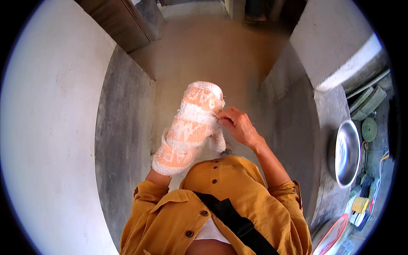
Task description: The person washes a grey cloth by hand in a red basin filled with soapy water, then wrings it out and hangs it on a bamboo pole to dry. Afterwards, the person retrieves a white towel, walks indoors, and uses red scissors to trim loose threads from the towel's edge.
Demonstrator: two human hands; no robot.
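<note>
Head view: right hand (239, 126) fingers pinch towel (192, 127) wrapping left hand; steel bowl (346, 154) looks empty.

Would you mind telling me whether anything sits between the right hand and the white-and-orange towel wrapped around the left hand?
Nothing visible does: the right hand already pinches the white-and-orange towel at its edge.

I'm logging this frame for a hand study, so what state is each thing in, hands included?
Left hand: raised, wrapped in the towel, hidden.
White-and-orange towel: wound around the left hand and forearm.
Right hand: bare, fingers pinching the towel's edge.
Steel bowl: empty, resting on the ledge at right.
Mustard shirt: sleeves rolled up, black strap across it.
</note>
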